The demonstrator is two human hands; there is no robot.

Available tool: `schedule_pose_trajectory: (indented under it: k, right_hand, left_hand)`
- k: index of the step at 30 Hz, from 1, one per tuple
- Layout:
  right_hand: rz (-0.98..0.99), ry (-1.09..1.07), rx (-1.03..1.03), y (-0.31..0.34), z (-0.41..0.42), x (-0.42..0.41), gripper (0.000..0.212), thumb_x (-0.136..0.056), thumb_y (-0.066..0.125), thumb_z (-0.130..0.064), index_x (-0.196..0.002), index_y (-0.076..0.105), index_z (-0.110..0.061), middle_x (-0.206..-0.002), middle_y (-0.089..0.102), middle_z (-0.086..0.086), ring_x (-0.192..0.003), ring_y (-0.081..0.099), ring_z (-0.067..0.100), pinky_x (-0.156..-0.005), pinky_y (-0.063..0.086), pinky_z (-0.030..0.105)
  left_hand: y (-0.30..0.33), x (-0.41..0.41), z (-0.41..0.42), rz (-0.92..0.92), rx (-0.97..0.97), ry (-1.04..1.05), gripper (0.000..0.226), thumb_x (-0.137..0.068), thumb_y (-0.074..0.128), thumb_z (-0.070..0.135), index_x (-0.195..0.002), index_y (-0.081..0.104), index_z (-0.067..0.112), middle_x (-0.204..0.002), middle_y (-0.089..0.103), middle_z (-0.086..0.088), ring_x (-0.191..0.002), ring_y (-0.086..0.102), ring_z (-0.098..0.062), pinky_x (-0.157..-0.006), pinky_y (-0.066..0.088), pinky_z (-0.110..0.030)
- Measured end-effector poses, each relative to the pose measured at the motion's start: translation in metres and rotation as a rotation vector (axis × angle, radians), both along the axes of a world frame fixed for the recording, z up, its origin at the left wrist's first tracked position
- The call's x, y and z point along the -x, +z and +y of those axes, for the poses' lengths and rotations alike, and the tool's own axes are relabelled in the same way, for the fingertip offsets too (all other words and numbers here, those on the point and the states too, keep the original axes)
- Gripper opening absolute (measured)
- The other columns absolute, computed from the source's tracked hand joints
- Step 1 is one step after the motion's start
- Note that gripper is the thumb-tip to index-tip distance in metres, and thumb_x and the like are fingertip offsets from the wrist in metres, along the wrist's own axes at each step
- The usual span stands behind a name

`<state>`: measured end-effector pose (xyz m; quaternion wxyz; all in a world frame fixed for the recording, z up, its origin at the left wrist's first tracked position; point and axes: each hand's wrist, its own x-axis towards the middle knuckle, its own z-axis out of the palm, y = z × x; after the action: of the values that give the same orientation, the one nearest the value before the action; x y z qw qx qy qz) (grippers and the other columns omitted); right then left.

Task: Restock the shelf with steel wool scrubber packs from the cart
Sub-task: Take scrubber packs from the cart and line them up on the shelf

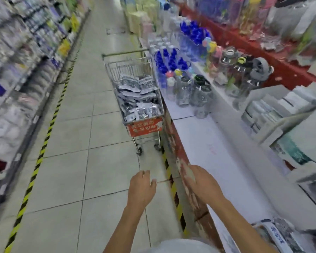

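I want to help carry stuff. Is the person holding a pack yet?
No, both the left hand and right hand are empty, and the packs lie in the cart ahead.

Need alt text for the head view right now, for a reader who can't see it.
Both hands, left hand and right hand, reach forward empty toward a cart of silvery scrubber packs parked ahead in the aisle beside the white shelf.

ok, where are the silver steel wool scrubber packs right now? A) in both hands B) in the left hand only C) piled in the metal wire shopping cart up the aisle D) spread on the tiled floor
C: the silver steel wool scrubber packs fill the metal wire shopping cart, while the left hand and right hand are both empty.
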<state>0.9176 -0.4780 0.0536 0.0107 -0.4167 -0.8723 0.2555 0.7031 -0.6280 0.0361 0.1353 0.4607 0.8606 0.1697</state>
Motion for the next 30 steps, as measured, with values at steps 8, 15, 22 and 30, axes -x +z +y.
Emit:
schedule_pose_trajectory:
  k: [8, 15, 22, 30]
  right_hand:
    - [-0.027, 0.088, 0.044, -0.016, 0.036, 0.12, 0.06, -0.106, 0.041, -0.056, -0.157, 0.041, -0.024, -0.154, 0.05, -0.003, -0.139, 0.048, 0.018, -0.113, 0.042, 0.035]
    - [-0.081, 0.111, 0.134, -0.051, 0.109, 0.201, 0.056, -0.106, 0.042, -0.054, -0.154, 0.042, -0.024, -0.153, 0.052, -0.002, -0.139, 0.05, 0.018, -0.111, 0.044, 0.039]
    - [-0.072, 0.082, 0.212, -0.061, 0.216, 0.3, 0.052, -0.105, 0.047, -0.05, -0.15, 0.046, -0.024, -0.147, 0.056, -0.001, -0.131, 0.055, 0.016, -0.102, 0.047, 0.033]
    - [-0.001, 0.003, 0.336, -0.062, 0.314, 0.403, 0.043, -0.104, 0.052, -0.043, -0.145, 0.054, -0.03, -0.142, 0.061, -0.005, -0.127, 0.058, 0.018, -0.098, 0.048, 0.036]
  left_hand:
    - [-0.012, 0.095, 0.022, -0.034, -0.027, 0.114, 0.04, -0.103, 0.059, 0.029, -0.13, 0.064, 0.0, -0.116, 0.067, -0.018, -0.105, 0.063, -0.035, -0.094, 0.049, -0.042]
    - [-0.016, 0.187, 0.11, -0.064, -0.012, 0.164, 0.038, -0.104, 0.056, 0.031, -0.128, 0.064, 0.002, -0.118, 0.066, -0.017, -0.108, 0.063, -0.034, -0.092, 0.049, -0.04]
    - [-0.021, 0.281, 0.202, -0.147, 0.07, 0.215, 0.048, -0.106, 0.048, 0.04, -0.143, 0.054, 0.01, -0.137, 0.06, -0.011, -0.123, 0.057, -0.029, -0.101, 0.045, -0.038]
    - [-0.045, 0.363, 0.283, -0.318, 0.156, 0.229, 0.047, -0.104, 0.053, 0.037, -0.144, 0.055, 0.013, -0.136, 0.06, -0.013, -0.126, 0.055, -0.031, -0.102, 0.044, -0.038]
